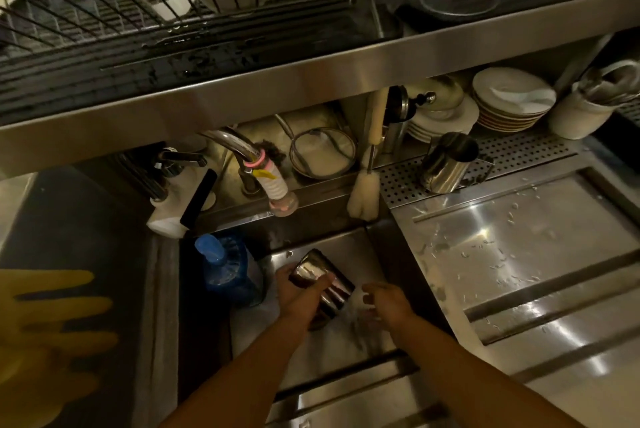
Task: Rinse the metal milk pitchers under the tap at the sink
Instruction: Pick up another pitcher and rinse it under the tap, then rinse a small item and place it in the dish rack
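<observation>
While left hand (300, 292) grips it, shiny steel pitcher (323, 284) lies tilted over sink (346, 244); right hand (382, 301) loosely curled, empty.

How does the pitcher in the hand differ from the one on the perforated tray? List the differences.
1. The held pitcher is down in the sink; the tray pitcher is up on the perforated tray.
2. The left hand grips the held pitcher; no hand touches the tray pitcher.
3. The held pitcher is tipped on its side; the tray pitcher stands, leaning somewhat.
Both are shiny metal.

A pitcher (320, 284) lies in the sink (346, 244), below the tap (273, 185); another pitcher (448, 163) stands behind-right.
</observation>
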Demonstrator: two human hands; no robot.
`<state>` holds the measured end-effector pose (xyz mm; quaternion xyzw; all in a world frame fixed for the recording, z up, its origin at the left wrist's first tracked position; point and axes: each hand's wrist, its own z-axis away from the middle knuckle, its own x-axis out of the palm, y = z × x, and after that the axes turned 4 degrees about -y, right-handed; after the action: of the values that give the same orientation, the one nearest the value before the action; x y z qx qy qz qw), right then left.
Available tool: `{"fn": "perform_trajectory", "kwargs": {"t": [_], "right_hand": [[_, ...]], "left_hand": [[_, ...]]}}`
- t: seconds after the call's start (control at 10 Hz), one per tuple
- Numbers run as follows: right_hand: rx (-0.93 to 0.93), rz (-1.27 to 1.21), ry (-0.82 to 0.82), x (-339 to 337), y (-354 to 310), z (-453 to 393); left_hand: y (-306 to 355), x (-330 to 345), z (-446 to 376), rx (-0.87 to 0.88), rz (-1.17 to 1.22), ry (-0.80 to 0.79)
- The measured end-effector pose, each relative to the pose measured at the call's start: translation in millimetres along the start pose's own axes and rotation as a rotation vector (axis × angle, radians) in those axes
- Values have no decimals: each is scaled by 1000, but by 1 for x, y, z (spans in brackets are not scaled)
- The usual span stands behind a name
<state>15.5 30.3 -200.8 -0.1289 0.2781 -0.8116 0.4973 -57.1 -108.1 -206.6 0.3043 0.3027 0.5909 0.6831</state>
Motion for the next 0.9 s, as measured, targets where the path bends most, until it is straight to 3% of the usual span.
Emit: {"fn": "perform_trajectory", "kwargs": {"t": [0.1, 0.3, 0.5, 0.6, 0.7, 0.8, 0.9], "right_hand": [[12, -4, 3, -4, 0, 2], [-74, 168, 74, -5, 7, -14], [-274, 311, 71, -5, 3, -3], [-367, 434, -10, -3, 1, 3], [-444, 511, -115, -2, -4, 10], [-479, 456, -211, -1, -14, 19], [-503, 461, -287, 3, -26, 25]], "left_hand": [[-5, 6, 3, 255, -265, 25], [0, 4, 15, 653, -637, -93], [9, -5, 15, 933, -912, -244], [13, -8, 16, 899, -868, -258], [22, -4, 21, 657, -591, -166], [40, -3, 26, 150, -200, -55], [54, -18, 28, -332, 164, -181]]}}
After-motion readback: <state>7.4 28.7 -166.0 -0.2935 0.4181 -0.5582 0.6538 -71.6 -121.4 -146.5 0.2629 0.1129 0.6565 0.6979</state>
